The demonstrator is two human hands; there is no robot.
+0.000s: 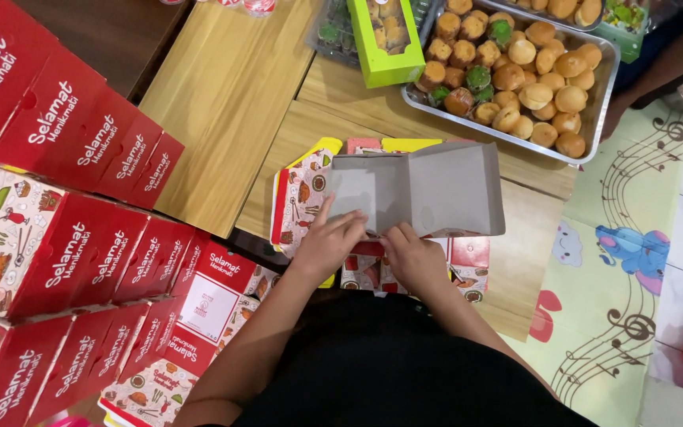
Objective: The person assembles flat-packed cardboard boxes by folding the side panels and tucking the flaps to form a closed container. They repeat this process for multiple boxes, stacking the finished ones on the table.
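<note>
Both hands, left hand and right hand, grip the grey cardboard box blank at frame centre; creases probably want firm, even pressing.

A low wooden table of pale planks carries a metal tray of small round cakes, a lime-green box, and a stack of flat printed cartons (red-edged, with food drawings) near its front edge.
</note>
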